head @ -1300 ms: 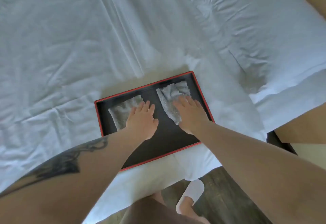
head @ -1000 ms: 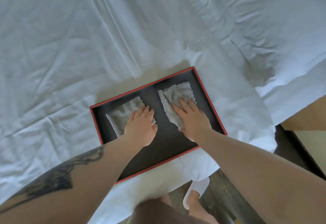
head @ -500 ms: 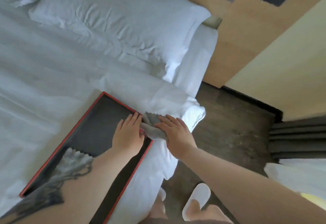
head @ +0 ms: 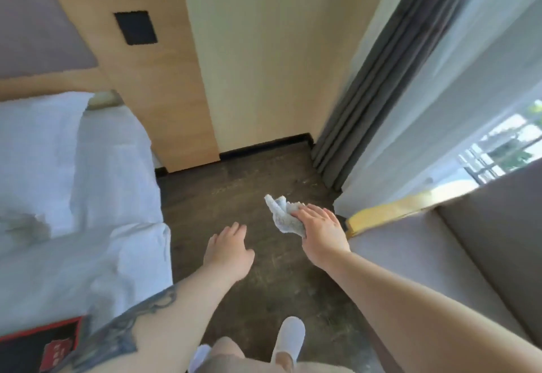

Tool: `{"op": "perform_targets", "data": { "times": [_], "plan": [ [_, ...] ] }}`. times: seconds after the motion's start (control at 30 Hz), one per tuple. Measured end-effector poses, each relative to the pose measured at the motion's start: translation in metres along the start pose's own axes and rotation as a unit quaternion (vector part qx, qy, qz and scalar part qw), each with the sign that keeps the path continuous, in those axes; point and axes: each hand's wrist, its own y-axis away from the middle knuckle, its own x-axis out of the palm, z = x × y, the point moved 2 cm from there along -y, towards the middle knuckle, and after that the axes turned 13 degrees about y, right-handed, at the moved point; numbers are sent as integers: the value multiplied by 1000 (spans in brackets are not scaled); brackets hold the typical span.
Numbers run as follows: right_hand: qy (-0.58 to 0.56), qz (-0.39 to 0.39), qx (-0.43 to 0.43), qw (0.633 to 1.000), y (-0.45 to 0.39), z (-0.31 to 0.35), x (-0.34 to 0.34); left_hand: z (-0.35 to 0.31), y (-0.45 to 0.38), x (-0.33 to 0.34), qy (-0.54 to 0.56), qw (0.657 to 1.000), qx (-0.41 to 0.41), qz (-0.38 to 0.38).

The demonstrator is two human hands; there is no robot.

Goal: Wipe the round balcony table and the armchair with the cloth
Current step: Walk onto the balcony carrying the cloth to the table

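My right hand (head: 319, 230) holds a small grey cloth (head: 283, 217) out in front of me, over the dark wooden floor; the cloth sticks out to the left of my fingers. My left hand (head: 227, 251) hangs beside it, lower and to the left, fingers relaxed and holding nothing. A glimpse of balcony railing (head: 487, 164) shows through the window at the right. The round table and the armchair are not in view.
The white bed (head: 73, 196) fills the left side, with the corner of a black, red-rimmed tray (head: 26, 346) on it at the bottom left. A grey sofa (head: 440, 255) stands at the right. Grey curtains (head: 378, 79) and a sheer white one (head: 457, 102) hang ahead right.
My right hand has lifted one grey cloth off the tray. I have turned right, away from the bed, and my left hand has come off the tray.
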Motion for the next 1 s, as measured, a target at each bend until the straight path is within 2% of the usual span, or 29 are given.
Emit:
{"op": "perform_targets", "data": {
  "times": [0.17,0.33,0.47,0.57,0.6,0.67,0.73,0.83,0.9,1.0],
  "plan": [
    [-48,14,173,984,58,-84,12,-85,-26,24,-101,986,95,88],
    [-57,25,339,939,131,-141,32,-138,-57,47,-215,948,170,163],
    [-90,25,491,866,202,-139,58,-169,-60,77,-294,899,254,202],
    [-113,43,537,835,252,-117,71,-197,-39,111,-349,857,300,233],
    [-122,44,537,834,252,-111,76,-200,-36,114,-345,853,308,240],
    [-144,42,605,782,318,-84,86,-230,21,169,-360,803,388,274],
    [-153,8,612,776,320,-79,92,-238,38,177,-375,777,418,284],
    [-161,1,677,718,383,-62,103,-253,110,225,-394,699,501,324],
    [-164,-3,699,696,424,-51,113,-259,153,259,-403,660,538,335],
    [-196,13,725,661,492,-28,142,-250,210,308,-430,621,559,341]
  ]
}}
